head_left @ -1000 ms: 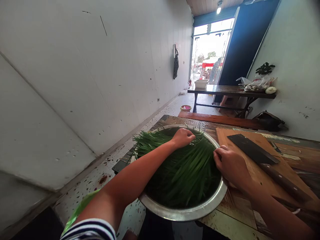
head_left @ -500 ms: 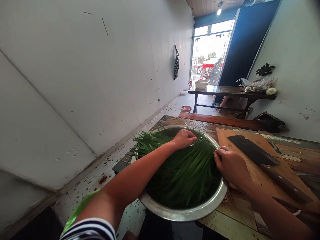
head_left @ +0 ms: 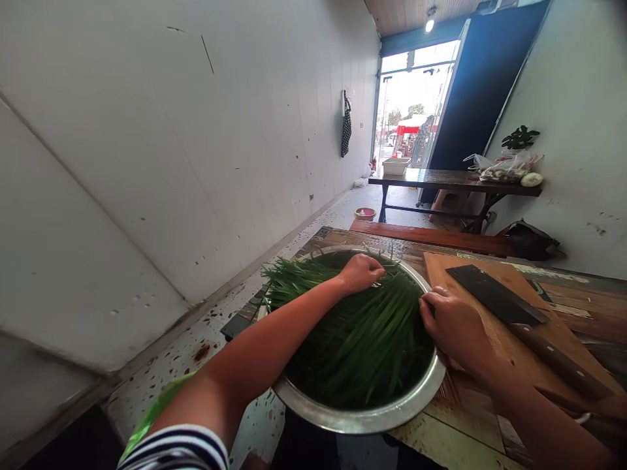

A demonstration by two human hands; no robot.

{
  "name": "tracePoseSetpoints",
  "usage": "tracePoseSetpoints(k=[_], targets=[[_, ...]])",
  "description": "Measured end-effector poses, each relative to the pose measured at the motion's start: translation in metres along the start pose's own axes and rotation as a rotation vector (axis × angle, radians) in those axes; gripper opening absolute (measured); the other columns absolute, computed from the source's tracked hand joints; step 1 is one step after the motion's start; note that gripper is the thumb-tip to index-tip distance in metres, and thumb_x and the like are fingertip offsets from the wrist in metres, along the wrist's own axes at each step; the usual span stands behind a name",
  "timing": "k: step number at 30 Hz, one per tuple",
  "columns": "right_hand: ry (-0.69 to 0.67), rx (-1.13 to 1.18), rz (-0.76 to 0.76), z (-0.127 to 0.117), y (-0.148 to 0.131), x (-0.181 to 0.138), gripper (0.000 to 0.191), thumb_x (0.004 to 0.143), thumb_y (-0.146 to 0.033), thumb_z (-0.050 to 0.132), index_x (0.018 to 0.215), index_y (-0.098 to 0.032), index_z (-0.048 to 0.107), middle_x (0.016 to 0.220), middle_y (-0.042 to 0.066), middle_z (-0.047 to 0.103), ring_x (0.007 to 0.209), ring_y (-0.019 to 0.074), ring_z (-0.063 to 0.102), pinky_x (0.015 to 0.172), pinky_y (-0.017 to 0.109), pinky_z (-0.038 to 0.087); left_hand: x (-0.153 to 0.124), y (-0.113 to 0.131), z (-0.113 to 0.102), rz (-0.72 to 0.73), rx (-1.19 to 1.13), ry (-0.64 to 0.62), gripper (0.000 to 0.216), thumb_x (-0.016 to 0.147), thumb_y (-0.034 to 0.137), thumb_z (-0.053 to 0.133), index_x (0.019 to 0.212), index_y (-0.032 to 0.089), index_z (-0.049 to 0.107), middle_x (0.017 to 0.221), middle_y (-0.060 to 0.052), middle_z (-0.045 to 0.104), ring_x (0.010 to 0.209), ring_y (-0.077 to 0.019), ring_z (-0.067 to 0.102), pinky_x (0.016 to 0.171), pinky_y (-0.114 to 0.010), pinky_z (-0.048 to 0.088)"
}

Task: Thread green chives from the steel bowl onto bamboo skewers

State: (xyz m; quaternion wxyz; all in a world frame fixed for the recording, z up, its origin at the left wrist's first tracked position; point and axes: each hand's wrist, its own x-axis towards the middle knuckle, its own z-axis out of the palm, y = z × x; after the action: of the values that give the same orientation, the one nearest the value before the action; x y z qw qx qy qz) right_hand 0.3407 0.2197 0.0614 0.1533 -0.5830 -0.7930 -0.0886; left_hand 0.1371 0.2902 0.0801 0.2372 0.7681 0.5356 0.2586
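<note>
A wide metal basin sits at the table's near edge, filled with long green garlic chives. Over the far part of the basin, my left hand is closed in a pinch on the pale stem ends of some chives. My left forearm crosses above the basin and hides part of the leaves. At the basin's right rim is my right hand, its thumb and fingers closed around the edge. Another bunch of leaves leans over the left rim.
To the right a cleaver lies on a wooden cutting board. Behind the table stand a red-brown bench and a dark table with a white tub and bagged vegetables. A white wall runs along the left.
Hands, basin and chives look almost the same as half a second ago. Only a very slight shift of the view shows.
</note>
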Motion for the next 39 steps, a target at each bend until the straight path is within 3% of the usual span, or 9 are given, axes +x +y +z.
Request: tracePoseSetpoints(k=[10, 19, 28, 34, 39], targets=[[-0.004, -0.005, -0.004, -0.001, 0.0, -0.001, 0.031, 0.091, -0.028, 0.038, 0.081, -0.017, 0.066, 0.087, 0.004, 0.066, 0.069, 0.0136, 0.06, 0.056, 0.027, 0.033, 0.002, -0.004, 0.004, 0.035, -0.015, -0.002, 0.027, 0.08, 0.023, 0.055, 0.093, 0.009, 0.074, 0.077, -0.005, 0.072, 0.071, -0.0114, 0.06, 0.071, -0.019, 0.045], [-0.008, -0.003, -0.003, -0.001, 0.001, -0.001, 0.031, 0.091, -0.028, 0.038, 0.08, -0.017, 0.065, 0.086, 0.003, 0.065, 0.069, 0.0138, 0.06, 0.057, 0.028, 0.034, -0.001, -0.002, 0.005, 0.065, 0.006, 0.014, 0.027, 0.078, 0.019, 0.057, 0.098, 0.01, 0.073, 0.089, -0.007, 0.073, 0.078, -0.0125, 0.064, 0.08, -0.02, 0.047], [0.014, -0.018, 0.003, 0.0, 0.0, 0.001, 0.031, 0.091, -0.029, 0.038, 0.081, -0.017, 0.066, 0.087, 0.003, 0.066, 0.067, 0.0137, 0.06, 0.055, 0.028, 0.033, -0.003, -0.001, 0.006, 0.043, -0.063, 0.026, 0.025, 0.077, 0.025, 0.061, 0.094, 0.013, 0.074, 0.091, -0.004, 0.073, 0.084, -0.0139, 0.066, 0.083, -0.02, 0.049], [0.043, -0.004, -0.011, 0.001, 0.0, -0.001, 0.031, 0.091, -0.026, 0.039, 0.078, -0.017, 0.065, 0.085, 0.004, 0.066, 0.066, 0.0132, 0.059, 0.056, 0.027, 0.033, -0.007, 0.006, -0.004, 0.237, 0.075, -0.14, 0.03, 0.078, 0.014, 0.054, 0.102, 0.014, 0.072, 0.103, -0.005, 0.071, 0.093, -0.0135, 0.064, 0.09, -0.021, 0.046], [0.162, 0.065, -0.011, 0.009, 0.008, 0.0, 0.031, 0.093, -0.031, 0.038, 0.087, -0.018, 0.065, 0.089, 0.004, 0.065, 0.073, 0.0148, 0.06, 0.06, 0.027, 0.036, -0.008, 0.012, -0.019, 0.133, 0.107, -0.221, 0.031, 0.075, 0.018, 0.055, 0.1, 0.014, 0.072, 0.096, -0.004, 0.07, 0.083, -0.013, 0.061, 0.077, -0.02, 0.046]])
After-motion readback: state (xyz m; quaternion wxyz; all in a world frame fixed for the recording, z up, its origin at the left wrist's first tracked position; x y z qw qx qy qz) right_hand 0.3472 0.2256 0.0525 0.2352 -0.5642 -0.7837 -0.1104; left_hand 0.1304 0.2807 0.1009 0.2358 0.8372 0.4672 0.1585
